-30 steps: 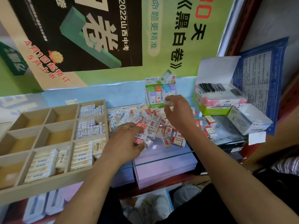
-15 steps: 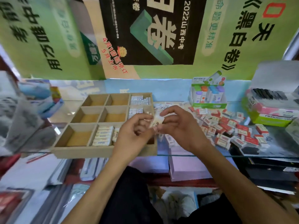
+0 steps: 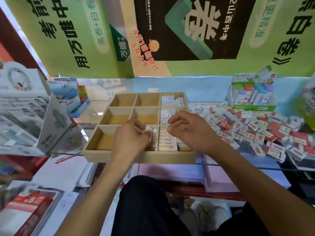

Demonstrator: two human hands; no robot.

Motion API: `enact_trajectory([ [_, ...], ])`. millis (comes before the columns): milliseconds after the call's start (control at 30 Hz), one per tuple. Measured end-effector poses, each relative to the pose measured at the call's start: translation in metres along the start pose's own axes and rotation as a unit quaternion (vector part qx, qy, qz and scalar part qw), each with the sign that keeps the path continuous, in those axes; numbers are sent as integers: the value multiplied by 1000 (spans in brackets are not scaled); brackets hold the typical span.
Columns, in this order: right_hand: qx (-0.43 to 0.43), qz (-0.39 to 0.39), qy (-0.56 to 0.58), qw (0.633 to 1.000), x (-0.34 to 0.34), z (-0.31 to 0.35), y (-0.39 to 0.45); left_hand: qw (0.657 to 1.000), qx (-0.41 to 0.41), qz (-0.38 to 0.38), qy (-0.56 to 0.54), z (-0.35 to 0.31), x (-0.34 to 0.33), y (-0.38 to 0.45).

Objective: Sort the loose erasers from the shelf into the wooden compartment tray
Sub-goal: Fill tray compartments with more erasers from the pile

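Observation:
The wooden compartment tray [image 3: 139, 156] sits on the glass shelf in front of me. Its right column holds rows of wrapped erasers [image 3: 167, 142], and its left and middle cells show bare wood. My left hand [image 3: 131, 138] hovers over the front middle cell and pinches a white eraser [image 3: 148, 128] between thumb and fingers. Just to the right, my right hand [image 3: 189, 132] hangs over the front right cell with fingers loosely curled and nothing visible in them. A heap of loose red-and-white erasers [image 3: 252, 130] lies on the shelf to the right of the tray.
A green display box of correction tapes [image 3: 252, 96] stands behind the heap. White cardboard display boxes [image 3: 30, 109] and a blue box [image 3: 68, 94] fill the shelf's left side. The glass edge [image 3: 238, 165] runs along the front, with pink boxes [image 3: 170, 172] below.
Both hands came from the heap over to the tray, and the view swung left. The right hand passed a white eraser to the left hand, which now holds it over the front middle cell.

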State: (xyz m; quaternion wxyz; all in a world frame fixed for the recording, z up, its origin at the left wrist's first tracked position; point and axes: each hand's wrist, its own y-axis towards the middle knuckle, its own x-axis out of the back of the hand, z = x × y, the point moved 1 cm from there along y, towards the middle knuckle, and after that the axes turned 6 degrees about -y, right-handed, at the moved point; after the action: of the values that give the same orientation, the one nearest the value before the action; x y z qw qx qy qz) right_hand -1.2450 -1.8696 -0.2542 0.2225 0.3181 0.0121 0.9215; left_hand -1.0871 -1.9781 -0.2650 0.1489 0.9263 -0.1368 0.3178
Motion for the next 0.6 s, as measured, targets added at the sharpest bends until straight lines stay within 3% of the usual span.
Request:
enact_trajectory([
  [400, -15, 15, -19, 1000, 2, -9, -7, 991, -83, 7, 106, 17, 2, 8],
  [600, -4, 25, -24, 999, 1, -9, -10, 998, -8, 11, 56, 12, 7, 12],
])
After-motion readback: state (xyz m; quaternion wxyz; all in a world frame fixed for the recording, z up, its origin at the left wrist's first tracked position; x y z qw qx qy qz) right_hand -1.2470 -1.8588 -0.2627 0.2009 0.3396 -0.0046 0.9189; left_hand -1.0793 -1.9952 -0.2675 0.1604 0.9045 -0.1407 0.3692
